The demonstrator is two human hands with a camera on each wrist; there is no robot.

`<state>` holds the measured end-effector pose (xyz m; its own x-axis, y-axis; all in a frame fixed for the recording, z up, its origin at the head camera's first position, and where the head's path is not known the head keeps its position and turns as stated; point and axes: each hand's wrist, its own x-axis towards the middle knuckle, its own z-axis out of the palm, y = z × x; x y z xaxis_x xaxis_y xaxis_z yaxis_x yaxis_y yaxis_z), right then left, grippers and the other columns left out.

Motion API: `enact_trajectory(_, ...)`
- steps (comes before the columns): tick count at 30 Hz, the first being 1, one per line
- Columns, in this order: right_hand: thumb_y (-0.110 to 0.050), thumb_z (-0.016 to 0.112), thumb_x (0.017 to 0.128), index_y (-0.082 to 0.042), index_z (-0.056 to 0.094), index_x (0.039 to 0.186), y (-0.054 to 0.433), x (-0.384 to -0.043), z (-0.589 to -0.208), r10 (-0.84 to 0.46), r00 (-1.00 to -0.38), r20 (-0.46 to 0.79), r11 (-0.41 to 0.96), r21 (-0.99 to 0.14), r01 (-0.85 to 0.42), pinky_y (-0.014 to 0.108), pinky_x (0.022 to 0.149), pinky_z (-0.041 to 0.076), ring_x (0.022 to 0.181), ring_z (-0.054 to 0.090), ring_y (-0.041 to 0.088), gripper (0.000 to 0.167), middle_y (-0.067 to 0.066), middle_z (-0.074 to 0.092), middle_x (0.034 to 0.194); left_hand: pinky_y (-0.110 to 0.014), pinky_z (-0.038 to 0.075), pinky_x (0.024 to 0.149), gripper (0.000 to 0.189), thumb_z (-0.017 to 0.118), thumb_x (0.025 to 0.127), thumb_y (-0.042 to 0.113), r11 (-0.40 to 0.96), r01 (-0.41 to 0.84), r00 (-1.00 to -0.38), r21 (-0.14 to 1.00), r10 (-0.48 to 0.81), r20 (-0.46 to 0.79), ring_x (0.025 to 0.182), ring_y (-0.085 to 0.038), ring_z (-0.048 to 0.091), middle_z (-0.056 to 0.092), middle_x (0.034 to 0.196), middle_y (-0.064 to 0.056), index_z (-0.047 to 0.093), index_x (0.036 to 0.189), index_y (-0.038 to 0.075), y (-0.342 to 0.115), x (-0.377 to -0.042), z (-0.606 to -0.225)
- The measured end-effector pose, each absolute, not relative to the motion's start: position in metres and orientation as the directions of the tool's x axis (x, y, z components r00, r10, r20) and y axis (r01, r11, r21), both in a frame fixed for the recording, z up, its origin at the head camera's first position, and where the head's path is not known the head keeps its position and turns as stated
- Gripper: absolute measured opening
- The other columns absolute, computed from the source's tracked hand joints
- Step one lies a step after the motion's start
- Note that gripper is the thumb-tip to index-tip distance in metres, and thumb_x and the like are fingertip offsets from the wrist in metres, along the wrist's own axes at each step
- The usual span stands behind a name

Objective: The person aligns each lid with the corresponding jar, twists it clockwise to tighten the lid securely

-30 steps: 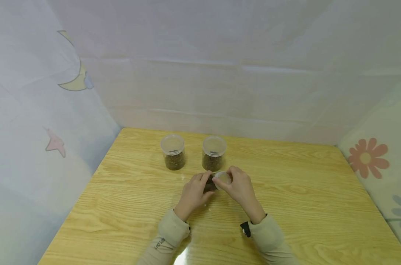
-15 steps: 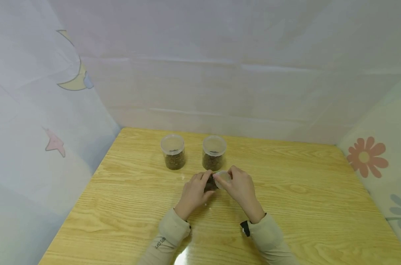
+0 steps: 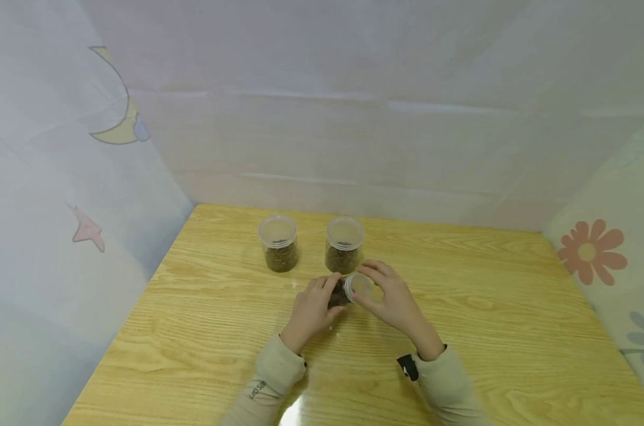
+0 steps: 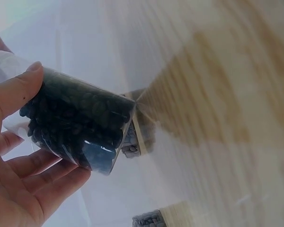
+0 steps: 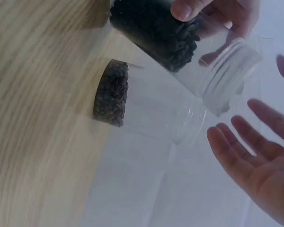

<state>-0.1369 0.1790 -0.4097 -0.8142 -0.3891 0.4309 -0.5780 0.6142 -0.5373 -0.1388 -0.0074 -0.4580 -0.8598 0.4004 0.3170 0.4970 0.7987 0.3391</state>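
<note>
My left hand (image 3: 310, 310) grips a clear plastic jar (image 4: 80, 116) of dark beans, thumb on one side and fingers on the other. The jar leans, its clear ridged lid (image 5: 232, 78) toward my right hand (image 3: 398, 302). In the right wrist view, the right hand's fingers are spread and slightly bent, a small gap away from the lid. Behind the held jar stands a second clear jar (image 3: 344, 245), about half full of brown beans. A similar jar (image 3: 279, 245) is to its left, also upright with a clear lid.
Everything is on a light wood-grain table (image 3: 476, 331). A pale cloth backdrop (image 3: 322, 148) rises along the table's back edge, with more cloth at both sides bearing a printed moon (image 3: 122, 131) and a red flower (image 3: 588, 253).
My right hand, which held the lid and turned it, has loosened its fingers and drawn back slightly to the right. My left hand and both standing jars have stayed in place.
</note>
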Motion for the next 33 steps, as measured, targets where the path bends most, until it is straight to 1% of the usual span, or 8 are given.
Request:
enact_trajectory(3,-0.012,0.077,0.072,0.001,0.058,0.117,0.1821,-0.1382,-0.4095,-0.466,-0.764,0.446,0.585,-0.492,-0.644,0.049,0.084,0.045,0.112,0.047,0.036,0.05,0.018,0.051,0.122,-0.039,0.052,0.068,0.063,0.077,0.074,0.029,0.8,0.497,-0.859,0.337,0.4,0.32,0.1,-0.026,0.057,0.059,0.112,-0.011,0.045,0.126,0.015,-0.0077,-0.1388,-0.4577)
enact_trajectory(6,-0.008,0.078,0.07,0.001,0.059,0.116,0.1832,-0.1392,-0.4091,-0.51,-0.729,0.457,0.56,-0.467,-0.685,0.048,0.085,0.045,0.111,0.048,0.034,0.05,0.017,0.052,0.12,-0.039,0.053,0.067,0.063,0.077,0.074,0.029,0.8,0.497,-0.859,0.337,0.398,0.321,0.1,-0.026,0.057,0.059,0.112,-0.011,0.045,0.126,0.015,-0.0077,-0.1389,-0.4575)
enact_trajectory(11,-0.007,0.078,0.07,0.001,0.059,0.115,0.183,-0.1395,-0.4085,-0.545,-0.715,0.437,0.565,-0.438,-0.699,0.046,0.084,0.046,0.107,0.051,0.032,0.05,0.015,0.054,0.117,-0.038,0.053,0.067,0.063,0.077,0.074,0.028,0.798,0.496,-0.86,0.341,0.398,0.32,0.099,-0.026,0.057,0.059,0.112,-0.011,0.045,0.126,0.014,-0.0078,-0.1389,-0.4574)
enact_trajectory(16,-0.009,0.078,0.07,0.001,0.06,0.114,0.1815,-0.139,-0.4073,-0.541,-0.724,0.428,0.581,-0.433,-0.69,0.044,0.081,0.048,0.104,0.053,0.032,0.049,0.015,0.056,0.115,-0.038,0.052,0.068,0.063,0.077,0.073,0.029,0.798,0.499,-0.858,0.338,0.399,0.324,0.099,-0.025,0.058,0.059,0.111,-0.01,0.046,0.126,0.014,-0.0082,-0.1395,-0.4578)
enact_trajectory(20,-0.011,0.078,0.072,0.002,0.06,0.114,0.1793,-0.1393,-0.4072,-0.53,-0.732,0.429,0.593,-0.43,-0.681,0.037,0.07,0.051,0.097,0.056,0.029,0.048,0.015,0.056,0.112,-0.037,0.052,0.068,0.063,0.077,0.073,0.03,0.799,0.499,-0.857,0.335,0.4,0.324,0.098,-0.025,0.058,0.059,0.111,-0.01,0.046,0.125,0.014,-0.0085,-0.1401,-0.4582)
enact_trajectory(23,-0.013,0.077,0.073,0.002,0.059,0.114,0.178,-0.1385,-0.4058,-0.515,-0.752,0.412,0.605,-0.446,-0.659,0.033,0.063,0.052,0.094,0.057,0.028,0.047,0.016,0.056,0.112,-0.037,0.052,0.068,0.063,0.077,0.073,0.03,0.797,0.5,-0.857,0.338,0.4,0.326,0.097,-0.025,0.059,0.06,0.11,-0.01,0.046,0.125,0.014,-0.0086,-0.1398,-0.4578)
enact_trajectory(29,-0.017,0.075,0.076,0.003,0.058,0.115,0.1763,-0.1364,-0.4027,-0.48,-0.8,0.36,0.641,-0.478,-0.6,0.03,0.06,0.052,0.092,0.058,0.03,0.047,0.018,0.057,0.112,-0.036,0.053,0.068,0.065,0.077,0.072,0.03,0.797,0.504,-0.855,0.334,0.403,0.327,0.098,-0.025,0.059,0.06,0.111,-0.01,0.046,0.127,0.013,-0.0083,-0.1392,-0.4565)
enact_trajectory(33,-0.021,0.074,0.077,0.003,0.058,0.116,0.175,-0.1352,-0.4024,-0.442,-0.837,0.323,0.666,-0.507,-0.547,0.023,0.058,0.05,0.083,0.06,0.027,0.048,0.017,0.057,0.111,-0.036,0.053,0.068,0.066,0.078,0.071,0.03,0.8,0.501,-0.856,0.329,0.402,0.325,0.098,-0.025,0.059,0.06,0.111,-0.011,0.046,0.127,0.013,-0.0075,-0.139,-0.4563)
